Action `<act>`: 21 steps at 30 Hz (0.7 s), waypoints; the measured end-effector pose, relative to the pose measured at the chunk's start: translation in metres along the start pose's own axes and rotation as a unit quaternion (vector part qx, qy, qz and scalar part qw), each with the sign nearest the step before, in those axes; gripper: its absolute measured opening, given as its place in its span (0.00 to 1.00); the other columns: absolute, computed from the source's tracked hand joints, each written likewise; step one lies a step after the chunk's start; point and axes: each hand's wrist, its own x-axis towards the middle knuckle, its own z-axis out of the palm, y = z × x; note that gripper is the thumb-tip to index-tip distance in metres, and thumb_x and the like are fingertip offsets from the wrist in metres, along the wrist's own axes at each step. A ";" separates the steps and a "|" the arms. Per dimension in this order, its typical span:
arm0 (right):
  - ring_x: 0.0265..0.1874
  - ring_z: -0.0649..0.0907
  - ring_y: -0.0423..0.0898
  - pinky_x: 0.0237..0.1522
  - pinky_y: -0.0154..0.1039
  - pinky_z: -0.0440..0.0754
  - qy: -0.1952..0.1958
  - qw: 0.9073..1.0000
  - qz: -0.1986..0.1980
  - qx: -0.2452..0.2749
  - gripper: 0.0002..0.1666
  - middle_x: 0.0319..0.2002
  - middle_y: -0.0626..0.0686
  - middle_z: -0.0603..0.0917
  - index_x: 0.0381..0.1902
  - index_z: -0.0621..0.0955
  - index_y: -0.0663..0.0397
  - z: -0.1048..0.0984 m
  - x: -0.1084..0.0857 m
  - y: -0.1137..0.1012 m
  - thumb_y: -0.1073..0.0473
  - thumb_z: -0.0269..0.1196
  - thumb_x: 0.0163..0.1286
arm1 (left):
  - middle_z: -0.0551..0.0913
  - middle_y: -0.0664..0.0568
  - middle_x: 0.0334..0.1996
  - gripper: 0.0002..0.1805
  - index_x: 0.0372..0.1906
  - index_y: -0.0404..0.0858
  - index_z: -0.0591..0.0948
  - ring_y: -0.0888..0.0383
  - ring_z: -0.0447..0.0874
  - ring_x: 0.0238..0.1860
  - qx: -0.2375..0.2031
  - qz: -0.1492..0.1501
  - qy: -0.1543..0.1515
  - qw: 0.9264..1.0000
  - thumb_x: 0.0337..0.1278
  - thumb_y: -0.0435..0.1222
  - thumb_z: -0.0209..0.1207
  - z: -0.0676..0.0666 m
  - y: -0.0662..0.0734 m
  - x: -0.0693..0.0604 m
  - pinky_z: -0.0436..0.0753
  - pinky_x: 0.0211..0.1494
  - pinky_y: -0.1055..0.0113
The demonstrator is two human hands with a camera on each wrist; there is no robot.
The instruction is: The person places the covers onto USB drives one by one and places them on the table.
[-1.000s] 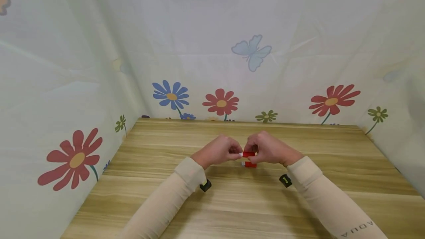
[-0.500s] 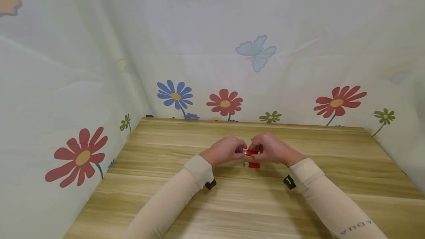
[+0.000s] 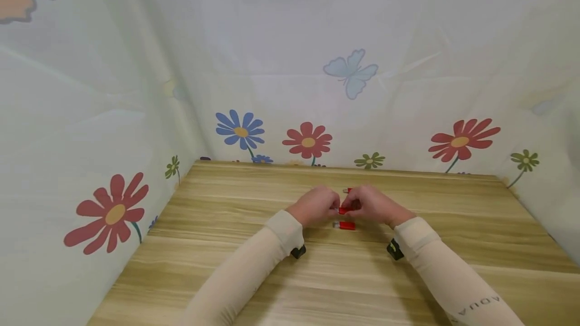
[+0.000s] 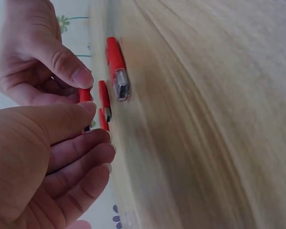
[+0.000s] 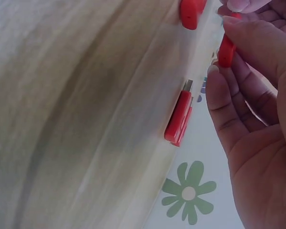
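My right hand [image 3: 373, 204] pinches the red body of a USB flash drive [image 5: 226, 50] between thumb and fingers. The left hand [image 3: 317, 205] meets it from the other side, its thumb and forefinger gripping the connector end, which they mostly hide. Nearer the person, a second red flash drive [image 3: 347, 226] lies on the table, a clear cover over its metal plug in the left wrist view. Beyond the hands lies another red drive [image 3: 348, 190], partly behind the right fingers. Two farther drives [image 4: 105, 98] overlap in the left wrist view.
The wood-grain table [image 3: 226, 190] reaches back to a white curtain [image 3: 272, 64] printed with flowers and a butterfly. Curtain also hangs along both sides. A dark wrist camera [image 3: 395, 249] sits under the right cuff, another beneath the left.
My left hand has shifted right, closer to the right hand, covering more of the held drive's plug end. The far drive shows more clearly beyond the right fingers. The head view has turned slightly left.
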 end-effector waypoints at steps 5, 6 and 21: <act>0.34 0.88 0.43 0.40 0.40 0.88 -0.010 1.000 0.005 0.011 0.06 0.37 0.51 0.90 0.38 0.90 0.55 0.002 0.000 0.003 0.68 0.72 0.63 | 0.83 0.61 0.25 0.04 0.35 0.45 0.88 0.63 0.77 0.27 0.007 -0.002 -0.005 1.000 0.66 0.39 0.66 0.003 0.002 0.003 0.75 0.34 0.75; 0.35 0.88 0.44 0.40 0.41 0.88 -0.012 1.000 0.005 0.012 0.06 0.37 0.52 0.90 0.39 0.90 0.56 0.002 0.000 0.003 0.68 0.72 0.63 | 0.83 0.61 0.25 0.04 0.34 0.45 0.88 0.63 0.77 0.27 0.009 -0.001 -0.003 1.000 0.66 0.39 0.66 0.003 0.002 0.003 0.75 0.34 0.75; 0.33 0.86 0.39 0.40 0.39 0.87 -0.022 0.999 0.024 -0.008 0.05 0.36 0.50 0.90 0.37 0.89 0.56 0.011 0.001 0.006 0.66 0.73 0.63 | 0.78 0.60 0.20 0.13 0.22 0.47 0.81 0.63 0.74 0.24 0.005 -0.021 -0.014 1.000 0.62 0.38 0.69 0.017 -0.001 0.012 0.72 0.31 0.72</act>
